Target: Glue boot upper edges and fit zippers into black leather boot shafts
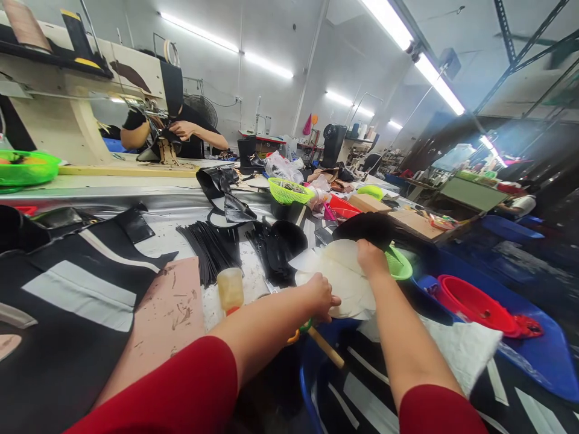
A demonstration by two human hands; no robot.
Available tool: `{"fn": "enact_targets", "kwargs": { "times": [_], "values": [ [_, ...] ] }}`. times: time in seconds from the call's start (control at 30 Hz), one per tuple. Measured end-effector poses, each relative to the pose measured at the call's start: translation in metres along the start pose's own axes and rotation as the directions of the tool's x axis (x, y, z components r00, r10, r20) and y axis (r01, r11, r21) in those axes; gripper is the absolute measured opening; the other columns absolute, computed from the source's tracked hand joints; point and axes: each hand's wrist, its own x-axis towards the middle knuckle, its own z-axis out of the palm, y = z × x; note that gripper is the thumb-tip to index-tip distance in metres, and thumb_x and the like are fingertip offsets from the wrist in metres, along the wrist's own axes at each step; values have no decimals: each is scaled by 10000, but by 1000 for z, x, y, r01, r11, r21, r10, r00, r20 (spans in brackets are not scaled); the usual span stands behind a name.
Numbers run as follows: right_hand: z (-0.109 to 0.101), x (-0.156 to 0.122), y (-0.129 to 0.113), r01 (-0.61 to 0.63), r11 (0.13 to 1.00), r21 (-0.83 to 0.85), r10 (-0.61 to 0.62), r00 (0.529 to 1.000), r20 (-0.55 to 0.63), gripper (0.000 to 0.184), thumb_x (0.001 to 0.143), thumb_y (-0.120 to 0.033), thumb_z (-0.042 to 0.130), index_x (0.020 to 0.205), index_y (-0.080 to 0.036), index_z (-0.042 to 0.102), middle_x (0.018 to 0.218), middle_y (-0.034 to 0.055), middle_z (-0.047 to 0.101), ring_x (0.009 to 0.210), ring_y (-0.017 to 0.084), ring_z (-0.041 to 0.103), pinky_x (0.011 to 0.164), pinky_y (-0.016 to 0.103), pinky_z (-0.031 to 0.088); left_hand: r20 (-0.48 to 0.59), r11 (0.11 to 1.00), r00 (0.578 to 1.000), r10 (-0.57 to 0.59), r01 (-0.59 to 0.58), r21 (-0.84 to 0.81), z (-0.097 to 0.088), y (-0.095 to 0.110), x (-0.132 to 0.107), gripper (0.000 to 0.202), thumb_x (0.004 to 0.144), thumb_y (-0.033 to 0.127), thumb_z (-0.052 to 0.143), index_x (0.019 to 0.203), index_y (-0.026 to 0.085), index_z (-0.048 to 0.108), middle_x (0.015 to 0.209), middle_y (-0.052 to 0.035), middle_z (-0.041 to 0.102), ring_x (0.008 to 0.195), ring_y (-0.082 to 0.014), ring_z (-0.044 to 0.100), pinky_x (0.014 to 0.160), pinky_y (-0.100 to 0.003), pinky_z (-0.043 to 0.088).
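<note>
Both my hands rest on a pile of thin cream-white cut pieces (pixel 337 271) on the workbench. My left hand (pixel 322 296) pinches the near edge of the pile, fingers closed on it. Further back, my right hand (pixel 371 258) presses on the pile's far right side with its fingers curled over the edge. Behind the pile lies a heap of black leather pieces (pixel 275 244). A small green basket (pixel 400 264) sits just right of my right hand. A wooden handle (pixel 326 348) pokes out below my left hand.
A glue bottle (pixel 230 288) stands beside a pink cutting board (pixel 169 316). Black strips (pixel 212 244) lie fanned behind it. A red bowl (pixel 470 303) sits on a blue tray (pixel 538 355) at right. A green basket (pixel 288 191) stands mid-table. Another person (pixel 181 129) works at a machine at back left.
</note>
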Motion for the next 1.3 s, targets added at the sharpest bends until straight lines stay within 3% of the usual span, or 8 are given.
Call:
{"fn": "enact_targets", "kwargs": {
  "times": [0.27,0.53,0.63,0.7,0.83,0.9,1.07,1.3],
  "values": [
    [-9,5,2,-42,999,9,42,996,-83,289,877,-114,299,977,-69,567,842,159,606,776,223,586,596,258,366,10,993,1000,-28,29,-111,4,2,6,413,568,495,670,900,257,611,933,-95,639,910,-282,510,778,-380,310],
    [-101,28,3,65,996,55,-47,960,-275,267,874,-246,350,935,-123,579,806,117,622,705,202,564,587,259,348,-61,878,992,-107,66,-475,-3,-9,-1,473,455,466,741,838,213,625,939,-112,645,1006,-317,488,831,-418,341],
    [-99,-23,-26,227,973,37,-200,913,-355,292,871,-243,332,856,-140,605,750,99,648,664,181,581,604,258,387,-187,692,954,-233,28,-721,-8,-19,-27,484,633,558,587,970,210,576,1050,-105,618,1011,-275,516,816,-372,382],
    [-83,-70,-47,433,902,9,-363,766,-530,302,867,-223,329,846,-153,622,755,97,669,667,174,604,625,266,433,-245,580,908,-340,-2,-814,-10,-24,-51,452,801,532,352,1087,210,490,1136,-103,573,1021,-228,528,793,-338,407],
    [-60,-143,-80,758,647,79,-528,521,-670,217,812,-171,441,920,-212,625,949,75,678,887,181,624,769,306,498,-75,-171,754,-652,-242,-955,-13,-24,-97,404,750,507,380,989,191,455,947,-74,617,771,-174,599,612,-264,442],
    [-61,-158,-91,773,562,295,-469,591,-657,203,812,-179,440,876,-219,629,934,70,680,863,178,631,743,314,516,65,-423,707,-705,-346,-837,-15,-20,-115,343,637,451,529,861,198,470,772,-14,610,624,-137,570,526,-220,412],
    [-73,-160,-117,490,414,768,-134,867,-481,163,835,-251,469,806,-190,617,866,73,661,798,165,623,631,267,524,148,-503,691,-708,-346,-792,-19,-8,-141,374,530,412,688,759,187,497,601,50,535,477,-69,478,463,-175,365],
    [-73,-171,-145,294,343,892,26,946,-322,173,712,-336,640,804,-190,621,866,80,654,823,205,617,617,294,530,205,-621,741,-639,-340,-707,-20,10,-162,349,484,375,787,602,142,557,586,6,569,573,-104,553,543,-203,437]
  ]
}}
